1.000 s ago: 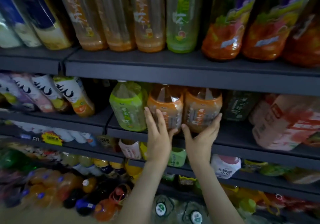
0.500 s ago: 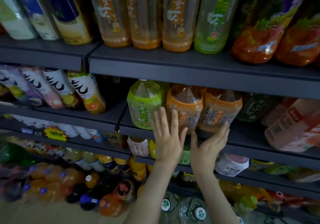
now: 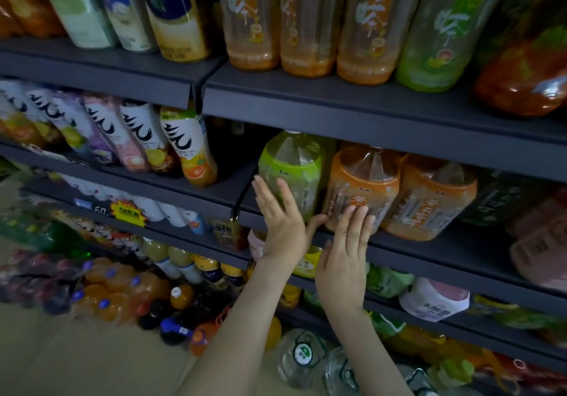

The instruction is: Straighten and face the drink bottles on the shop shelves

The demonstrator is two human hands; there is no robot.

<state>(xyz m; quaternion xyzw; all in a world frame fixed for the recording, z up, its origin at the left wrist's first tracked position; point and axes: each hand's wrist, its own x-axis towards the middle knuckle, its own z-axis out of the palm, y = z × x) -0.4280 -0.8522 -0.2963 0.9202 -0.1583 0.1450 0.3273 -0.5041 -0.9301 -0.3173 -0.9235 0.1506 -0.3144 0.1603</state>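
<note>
Head cam: L hand (image 3: 280,227) flat-fingered on green bottle (image 3: 291,165), R hand (image 3: 343,260) likewise on orange bottle (image 3: 362,181) beside it; ungripped, uneven push may tip either.

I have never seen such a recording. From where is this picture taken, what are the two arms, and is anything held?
There is no machine: a person wears a camera on the head, looking forward and down, so the arms are their own. The surface is a dark shop shelf with large drink bottles. The left hand rests flat against the green bottle; the right hand touches the orange bottle beside it likewise. A second orange bottle stands further right. Nothing is gripped; both hands only touch.
</note>
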